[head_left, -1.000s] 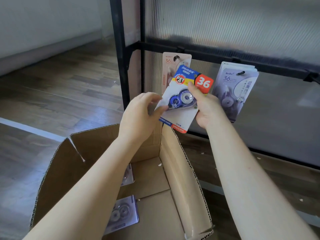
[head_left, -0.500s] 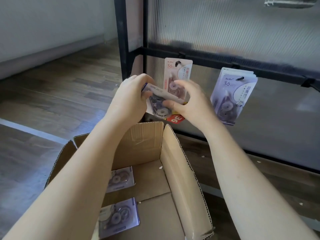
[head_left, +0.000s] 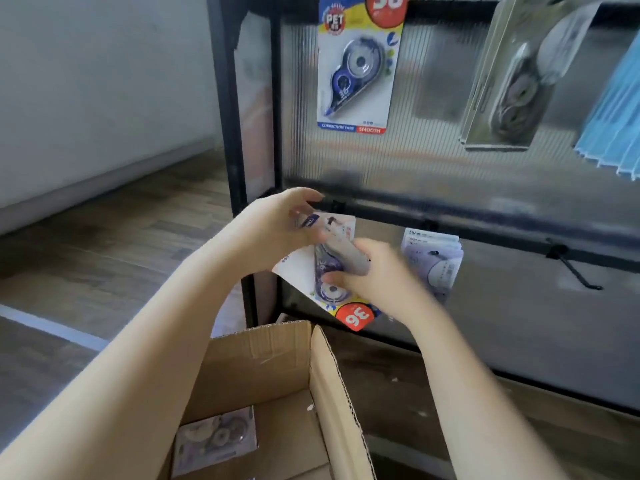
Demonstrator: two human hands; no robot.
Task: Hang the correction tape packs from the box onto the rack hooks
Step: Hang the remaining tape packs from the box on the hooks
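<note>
**Turning a correction tape pack upside down before the rack**

Gripping one pack (head_left: 330, 271) between them, both hands work just above the cardboard box (head_left: 332, 386) at the centre of the view. The left hand (head_left: 277, 226) curls its fingers over the card's upper edge at 11 o'clock of the pack; the right hand (head_left: 370, 275) pinches the blister from 3 o'clock, thumb pressed on the clear plastic. The pack is inverted, its red "36" badge pointing down toward the box.

Behind the hands runs the black rack rail (head_left: 485, 216), backed by a ribbed translucent panel. At 12 o'clock a matching blue pack (head_left: 360, 64) hangs on the upper row, its top cut off by the frame edge. At 1 o'clock a grey pack (head_left: 512, 81) hangs tilted and blurred. A blue fanned bundle (head_left: 613, 109) shows at 2 o'clock, partly out of frame; what it is cannot be told. At 3 o'clock of the hands a stack of pale lilac packs (head_left: 436, 254) hangs from the lower rail, and farther right a bare hook (head_left: 575, 268) juts out.

Another card directly behind the held pack is largely hidden by the fingers. Inside the box, at 7 o'clock, a lilac pack (head_left: 216, 441) lies flat, partly covered by the left forearm.
</note>
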